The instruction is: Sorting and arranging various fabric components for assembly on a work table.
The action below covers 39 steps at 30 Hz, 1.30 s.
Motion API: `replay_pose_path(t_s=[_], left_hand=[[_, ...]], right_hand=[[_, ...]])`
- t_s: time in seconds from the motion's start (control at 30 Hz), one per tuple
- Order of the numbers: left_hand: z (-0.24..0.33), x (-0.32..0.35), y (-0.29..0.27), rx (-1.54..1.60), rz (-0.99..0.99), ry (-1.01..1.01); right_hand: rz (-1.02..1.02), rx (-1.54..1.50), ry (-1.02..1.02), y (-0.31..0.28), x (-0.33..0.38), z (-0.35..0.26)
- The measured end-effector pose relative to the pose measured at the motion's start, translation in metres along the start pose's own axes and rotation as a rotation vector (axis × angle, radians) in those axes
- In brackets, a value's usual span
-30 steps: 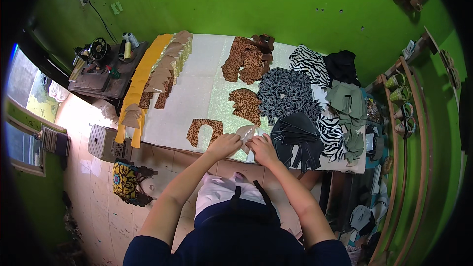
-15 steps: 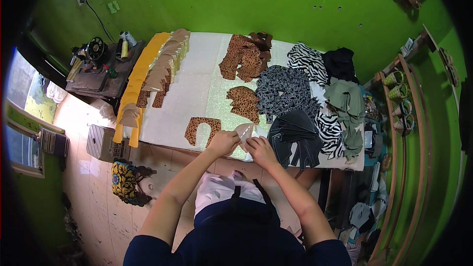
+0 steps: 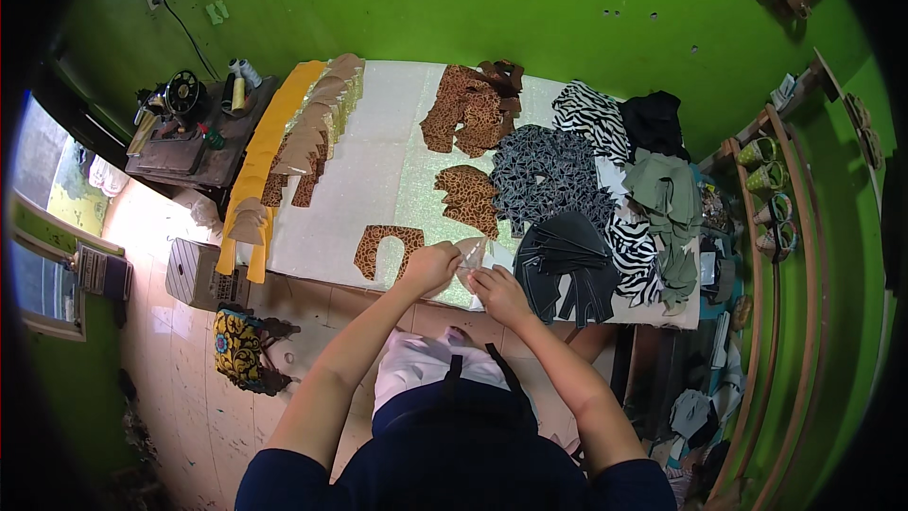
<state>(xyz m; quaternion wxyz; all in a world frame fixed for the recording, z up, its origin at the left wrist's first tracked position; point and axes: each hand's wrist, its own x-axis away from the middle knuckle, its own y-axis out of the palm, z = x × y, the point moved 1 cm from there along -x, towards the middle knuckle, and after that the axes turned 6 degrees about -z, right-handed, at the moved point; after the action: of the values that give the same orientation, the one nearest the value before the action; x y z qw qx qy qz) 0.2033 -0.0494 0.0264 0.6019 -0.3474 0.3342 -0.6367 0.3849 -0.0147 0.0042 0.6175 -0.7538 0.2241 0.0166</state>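
Observation:
Between my hands, at the table's front edge, is a small tan cut piece point(image 3: 470, 249) with a shiny face. My left hand point(image 3: 432, 268) is closed on its left side. Fingers bent, my right hand point(image 3: 498, 294) pinches its lower right edge. The fingertips hide part of the piece. Left of my left hand lies a leopard-print cut piece point(image 3: 369, 251) with a curved notch. Close by on the right is a pile of black cut pieces point(image 3: 565, 241). A stack of leopard-print pieces point(image 3: 465, 197) sits farther back.
The table point(image 3: 364, 161) also bears yellow strips point(image 3: 284, 123) with overlapping tan pieces point(image 3: 322, 114), a dark patterned heap point(image 3: 544, 170), zebra-print fabric point(image 3: 591, 114) and grey-green pieces point(image 3: 662, 194). A sewing machine point(image 3: 180, 114) stands left. A wooden rack point(image 3: 804, 274) holds shoes at right.
My right hand has shifted slightly down at the piece's lower edge, so more of the tan piece shows. My left hand has risen a little.

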Motion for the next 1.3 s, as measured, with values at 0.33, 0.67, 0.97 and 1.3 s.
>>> replay_pose_path(t_s=[0.33, 0.67, 0.97, 1.3], left_hand=[[-0.003, -0.015, 0.005, -0.070, 0.020, 0.029], [-0.003, -0.019, 0.002, 0.001, 0.089, -0.034], [-0.009, -0.029, -0.026, 0.184, 0.150, -0.254], [-0.004, -0.029, -0.030, 0.178, 0.247, -0.202]], right_hand=[[-0.087, -0.066, 0.043, -0.003, -0.005, 0.005], [-0.134, -0.045, 0.084, -0.002, -0.009, 0.003], [-0.139, -0.072, 0.092, -0.003, -0.009, 0.003], [-0.056, 0.023, 0.179, 0.000, -0.007, -0.003]])
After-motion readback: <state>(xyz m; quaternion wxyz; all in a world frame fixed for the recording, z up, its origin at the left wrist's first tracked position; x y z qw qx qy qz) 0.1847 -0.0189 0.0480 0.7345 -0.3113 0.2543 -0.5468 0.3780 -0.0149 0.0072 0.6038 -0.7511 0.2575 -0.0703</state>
